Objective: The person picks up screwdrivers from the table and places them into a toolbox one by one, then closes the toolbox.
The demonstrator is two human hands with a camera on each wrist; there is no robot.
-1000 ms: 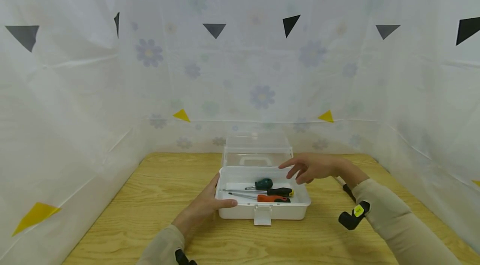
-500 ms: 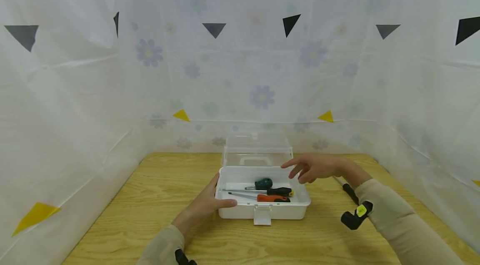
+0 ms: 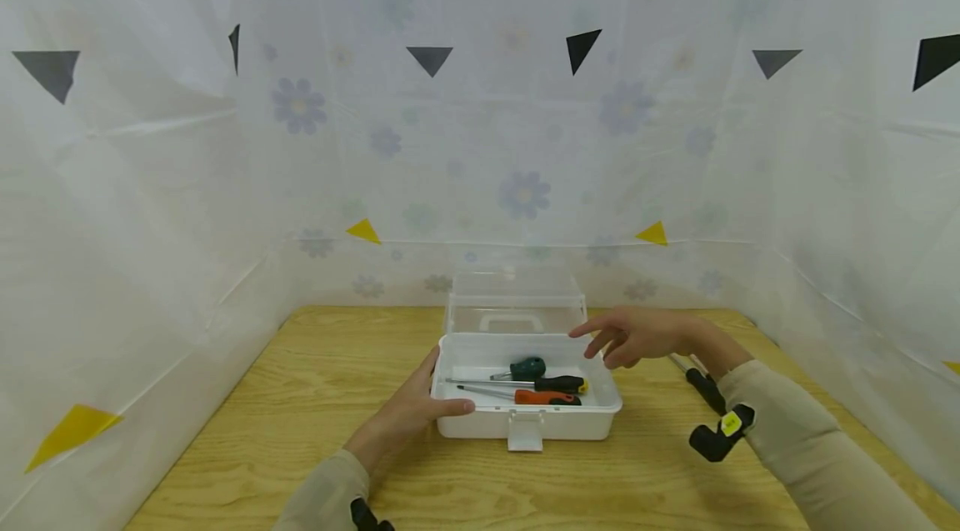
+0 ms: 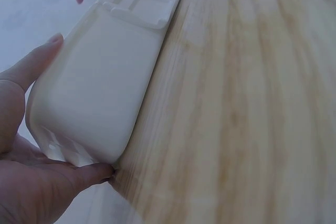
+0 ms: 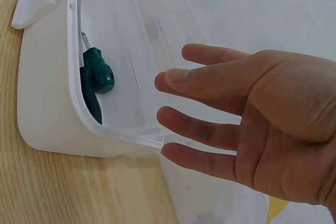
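Observation:
A white plastic box (image 3: 480, 424) stands open in the middle of the wooden table, its clear lid (image 3: 514, 302) upright behind it. Inside lie a green-handled screwdriver (image 3: 527, 367), a black-and-yellow one (image 3: 559, 384) and an orange one (image 3: 546, 398). My left hand (image 3: 416, 410) grips the box's front left corner, thumb along the rim; the left wrist view shows thumb and fingers round the box wall (image 4: 100, 87). My right hand (image 3: 637, 335) hovers over the box's back right corner, fingers spread and holding nothing. In the right wrist view the right hand (image 5: 252, 129) floats beside the box rim (image 5: 73, 93).
A black-handled screwdriver (image 3: 705, 387) lies on the table (image 3: 300, 398) to the right of the box, just behind my right wrist. White flowered sheeting (image 3: 300, 181) walls in the table at the back and both sides. A latch (image 3: 525, 433) hangs on the box front.
My right hand and forearm have drifted a little to the right, away from the middle of the box. The left hand and the box have stayed put.

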